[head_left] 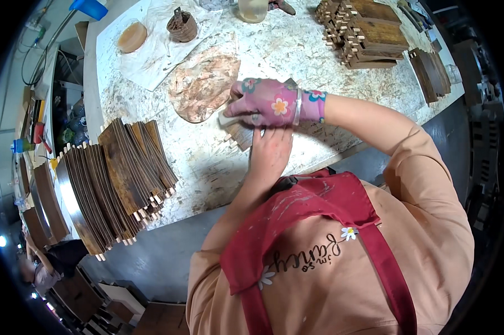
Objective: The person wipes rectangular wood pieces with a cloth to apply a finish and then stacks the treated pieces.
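My right hand, in a purple flowered glove, is closed around a pale flat piece whose kind I cannot make out. It is over a small wooden board with pale dowel pegs along one edge. Bare, my left hand grips the board's near right side, just below the glove. Its fingertips are hidden under my right hand. Beyond the glove, a brown-stained cloth lies flat on the worktable.
Stacks of dark boards with dowels stand at the table's left edge. More doweled boards are piled at the far right, beside some thin boards. A brown-caked pot, a shallow dish and a clear container are at the back.
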The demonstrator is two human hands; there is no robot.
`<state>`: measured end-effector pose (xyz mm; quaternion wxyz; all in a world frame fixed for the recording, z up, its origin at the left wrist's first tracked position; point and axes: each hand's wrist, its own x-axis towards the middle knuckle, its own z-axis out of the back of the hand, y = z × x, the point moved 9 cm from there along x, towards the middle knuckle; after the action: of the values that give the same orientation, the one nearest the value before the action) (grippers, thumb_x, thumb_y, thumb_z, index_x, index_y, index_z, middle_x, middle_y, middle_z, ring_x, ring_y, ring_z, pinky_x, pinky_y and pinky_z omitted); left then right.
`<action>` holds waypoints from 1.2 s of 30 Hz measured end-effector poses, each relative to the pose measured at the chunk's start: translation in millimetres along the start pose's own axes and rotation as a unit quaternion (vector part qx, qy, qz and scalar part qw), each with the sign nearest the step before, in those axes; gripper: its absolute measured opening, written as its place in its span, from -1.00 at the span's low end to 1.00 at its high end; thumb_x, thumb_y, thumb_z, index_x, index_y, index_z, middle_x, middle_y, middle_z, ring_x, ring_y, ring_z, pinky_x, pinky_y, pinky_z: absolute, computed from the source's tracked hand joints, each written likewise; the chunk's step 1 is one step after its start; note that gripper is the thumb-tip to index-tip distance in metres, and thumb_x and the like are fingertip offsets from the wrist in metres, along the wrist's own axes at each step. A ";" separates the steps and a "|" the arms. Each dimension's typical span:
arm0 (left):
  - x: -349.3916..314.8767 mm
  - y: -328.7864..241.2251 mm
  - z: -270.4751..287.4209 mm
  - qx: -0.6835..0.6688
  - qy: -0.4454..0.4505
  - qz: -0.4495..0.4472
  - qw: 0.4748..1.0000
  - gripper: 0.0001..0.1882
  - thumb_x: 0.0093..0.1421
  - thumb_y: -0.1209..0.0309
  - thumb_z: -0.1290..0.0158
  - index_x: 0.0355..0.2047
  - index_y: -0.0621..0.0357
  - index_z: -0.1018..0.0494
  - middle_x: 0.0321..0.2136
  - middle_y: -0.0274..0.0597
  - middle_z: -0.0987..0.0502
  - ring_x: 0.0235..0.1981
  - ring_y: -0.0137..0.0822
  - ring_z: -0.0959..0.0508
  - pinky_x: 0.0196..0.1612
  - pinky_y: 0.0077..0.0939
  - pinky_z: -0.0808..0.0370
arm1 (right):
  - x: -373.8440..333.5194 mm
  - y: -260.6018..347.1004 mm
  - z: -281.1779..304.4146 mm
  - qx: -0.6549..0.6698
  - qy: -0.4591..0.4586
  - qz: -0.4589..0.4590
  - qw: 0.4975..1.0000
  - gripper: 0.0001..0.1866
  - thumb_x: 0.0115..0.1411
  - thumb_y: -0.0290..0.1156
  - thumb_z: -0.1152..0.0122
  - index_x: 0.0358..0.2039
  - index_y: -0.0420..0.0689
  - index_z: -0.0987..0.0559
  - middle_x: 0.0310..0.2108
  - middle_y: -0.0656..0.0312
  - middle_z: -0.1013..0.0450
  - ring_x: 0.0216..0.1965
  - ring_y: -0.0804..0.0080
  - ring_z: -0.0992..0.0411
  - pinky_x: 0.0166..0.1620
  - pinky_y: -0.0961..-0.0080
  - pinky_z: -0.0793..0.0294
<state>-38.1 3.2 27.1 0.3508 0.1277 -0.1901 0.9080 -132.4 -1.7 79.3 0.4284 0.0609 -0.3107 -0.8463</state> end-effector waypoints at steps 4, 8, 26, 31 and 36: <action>-6.2 10.7 -22.0 -0.006 0.030 0.047 0.998 -0.72 0.15 0.29 -0.07 -0.18 0.14 -0.56 -0.20 -0.06 -0.57 -0.13 -0.11 -0.56 -0.06 -0.14 -0.44 | 0.6 15.1 -25.4 0.023 0.044 -0.059 0.997 -0.69 0.16 -0.25 -0.18 -0.06 0.05 -0.57 -0.19 0.08 -0.41 -0.15 0.05 -0.45 -0.14 0.20 -0.46; -8.0 6.6 -16.5 -0.024 0.020 0.019 0.999 -0.72 0.15 0.28 -0.09 -0.16 0.08 -0.57 -0.16 -0.14 -0.58 -0.04 -0.13 -0.53 0.08 0.01 -0.35 | -1.5 2.0 -24.7 -0.019 0.069 -0.119 0.990 -0.68 0.10 -0.29 -0.18 -0.09 0.09 -0.57 -0.25 0.05 -0.39 -0.22 0.04 -0.45 -0.21 0.18 -0.45; 35.4 45.6 54.6 -0.008 0.086 0.068 0.994 -0.37 0.03 0.34 -0.26 0.15 0.02 -0.38 -0.10 -0.06 -0.47 -0.07 -0.07 -0.47 -0.01 -0.19 -0.35 | -205.4 -106.0 103.0 0.052 -0.250 -0.354 0.900 -0.59 0.17 -0.15 -0.26 -0.03 -0.09 -0.58 -0.08 0.09 -0.50 -0.03 0.21 -0.46 0.05 0.35 -0.43; 18.5 32.7 49.4 0.116 0.040 -0.004 0.992 -0.40 0.10 0.37 -0.16 0.19 -0.22 -0.39 -0.08 -0.16 -0.45 -0.08 -0.18 -0.45 -0.08 -0.27 -0.32 | -244.3 -104.6 69.9 0.308 -0.386 -0.381 0.782 -0.51 0.15 -0.15 -0.33 0.04 -0.14 -0.56 -0.06 0.22 -0.52 -0.04 0.44 -0.44 0.04 0.53 -0.42; 5.7 5.3 51.3 0.095 0.059 -0.029 0.993 -0.48 0.15 0.36 -0.09 0.17 -0.26 -0.43 0.01 -0.18 -0.45 -0.06 -0.23 -0.44 -0.08 -0.34 -0.29 | -256.9 -102.3 21.9 0.425 -0.444 -0.373 0.695 -0.46 0.15 -0.19 -0.34 0.06 -0.25 -0.52 -0.04 0.18 -0.50 -0.02 0.44 -0.43 0.07 0.54 -0.39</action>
<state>-40.8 -19.3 73.7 0.3743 0.1121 -0.0780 0.9172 -50.0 249.7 -4.2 -0.1815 -0.0360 -0.7433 -0.6429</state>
